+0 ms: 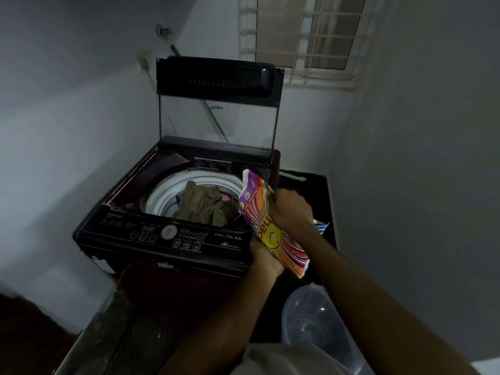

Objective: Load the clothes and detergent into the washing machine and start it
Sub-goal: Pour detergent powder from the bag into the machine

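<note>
A dark maroon top-load washing machine [167, 239] stands in the corner with its glass lid [216, 104] raised upright. Olive-brown clothes [205, 205] lie heaped in the white drum [162, 193]. A colourful striped detergent packet [266, 226] is held tilted over the machine's right front corner, its top end over the drum's right rim. My left hand [263, 255] grips the packet's lower part from underneath. My right hand [290, 209] holds its upper right edge, fingers curled round it.
The control panel [151, 234] with a round knob runs along the machine's front. A clear plastic tub [316, 320] sits low at the right. A dark counter [311, 190] lies right of the machine. A barred window [303, 36] is above.
</note>
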The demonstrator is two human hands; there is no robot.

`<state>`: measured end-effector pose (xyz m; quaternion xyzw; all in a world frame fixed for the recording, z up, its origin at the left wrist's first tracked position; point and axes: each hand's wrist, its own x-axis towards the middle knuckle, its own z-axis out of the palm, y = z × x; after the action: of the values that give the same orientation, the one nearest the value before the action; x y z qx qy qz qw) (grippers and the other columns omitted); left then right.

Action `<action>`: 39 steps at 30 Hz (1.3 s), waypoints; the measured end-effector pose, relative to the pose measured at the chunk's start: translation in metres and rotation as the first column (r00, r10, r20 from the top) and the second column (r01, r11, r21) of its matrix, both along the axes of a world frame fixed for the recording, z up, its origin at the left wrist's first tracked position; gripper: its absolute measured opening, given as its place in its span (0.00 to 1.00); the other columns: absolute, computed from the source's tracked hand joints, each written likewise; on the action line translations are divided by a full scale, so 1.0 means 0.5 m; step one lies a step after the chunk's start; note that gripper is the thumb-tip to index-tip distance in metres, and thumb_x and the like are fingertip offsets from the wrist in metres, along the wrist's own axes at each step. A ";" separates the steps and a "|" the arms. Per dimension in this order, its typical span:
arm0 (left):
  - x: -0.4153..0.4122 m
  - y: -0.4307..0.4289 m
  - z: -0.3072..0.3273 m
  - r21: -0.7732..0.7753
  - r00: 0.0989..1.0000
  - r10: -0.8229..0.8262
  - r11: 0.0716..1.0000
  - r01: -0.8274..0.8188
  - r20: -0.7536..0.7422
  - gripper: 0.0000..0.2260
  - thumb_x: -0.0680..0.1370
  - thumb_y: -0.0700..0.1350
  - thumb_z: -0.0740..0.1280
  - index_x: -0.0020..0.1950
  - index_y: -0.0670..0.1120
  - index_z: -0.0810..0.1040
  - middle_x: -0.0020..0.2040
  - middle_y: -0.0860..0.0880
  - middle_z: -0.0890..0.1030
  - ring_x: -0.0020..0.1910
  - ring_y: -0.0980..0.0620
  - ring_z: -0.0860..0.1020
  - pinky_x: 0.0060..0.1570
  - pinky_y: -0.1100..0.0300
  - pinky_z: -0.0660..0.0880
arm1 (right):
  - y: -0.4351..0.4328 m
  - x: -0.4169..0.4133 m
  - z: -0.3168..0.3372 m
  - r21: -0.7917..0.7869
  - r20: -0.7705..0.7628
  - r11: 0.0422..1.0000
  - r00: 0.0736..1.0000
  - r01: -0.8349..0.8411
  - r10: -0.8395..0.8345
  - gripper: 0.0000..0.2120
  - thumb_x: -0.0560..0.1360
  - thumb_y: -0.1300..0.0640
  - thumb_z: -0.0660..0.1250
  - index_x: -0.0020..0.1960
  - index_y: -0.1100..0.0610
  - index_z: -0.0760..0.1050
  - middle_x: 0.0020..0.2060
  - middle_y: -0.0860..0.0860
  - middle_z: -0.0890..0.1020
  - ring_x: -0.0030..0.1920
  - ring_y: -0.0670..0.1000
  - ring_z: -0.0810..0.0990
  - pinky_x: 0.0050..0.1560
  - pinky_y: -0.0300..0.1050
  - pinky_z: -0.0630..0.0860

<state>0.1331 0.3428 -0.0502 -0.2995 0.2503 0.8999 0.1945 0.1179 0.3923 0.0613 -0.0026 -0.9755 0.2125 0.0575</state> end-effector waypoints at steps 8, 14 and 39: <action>0.015 -0.003 0.010 0.046 0.991 0.065 0.997 -0.060 -0.119 0.26 0.84 0.57 0.47 0.58 0.43 0.79 0.55 0.37 0.81 0.54 0.37 0.79 0.51 0.46 0.76 | 0.000 0.010 0.001 -0.022 0.008 1.000 1.000 0.010 -0.009 0.14 0.81 0.49 0.56 0.42 0.56 0.72 0.40 0.53 0.80 0.39 0.53 0.79 0.40 0.47 0.76; 0.016 -0.003 0.013 0.025 0.991 0.054 0.998 -0.052 -0.125 0.25 0.84 0.57 0.47 0.59 0.44 0.79 0.54 0.38 0.81 0.55 0.37 0.79 0.55 0.46 0.75 | 0.002 0.013 0.006 -0.015 0.019 1.000 1.000 0.010 -0.010 0.14 0.81 0.49 0.55 0.43 0.56 0.72 0.37 0.50 0.76 0.38 0.53 0.79 0.37 0.43 0.70; 0.020 -0.008 0.011 0.041 0.995 0.055 0.998 -0.052 -0.084 0.25 0.84 0.55 0.47 0.57 0.43 0.80 0.59 0.36 0.80 0.59 0.36 0.77 0.59 0.43 0.74 | -0.016 0.018 0.012 0.023 0.016 1.000 1.000 -0.017 0.017 0.11 0.80 0.53 0.58 0.40 0.55 0.71 0.37 0.52 0.78 0.39 0.56 0.81 0.42 0.51 0.79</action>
<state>0.1429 0.3389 -0.0450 -0.2636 0.2329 0.9214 0.1651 0.1268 0.3845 0.0676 0.0046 -0.9783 0.2017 0.0480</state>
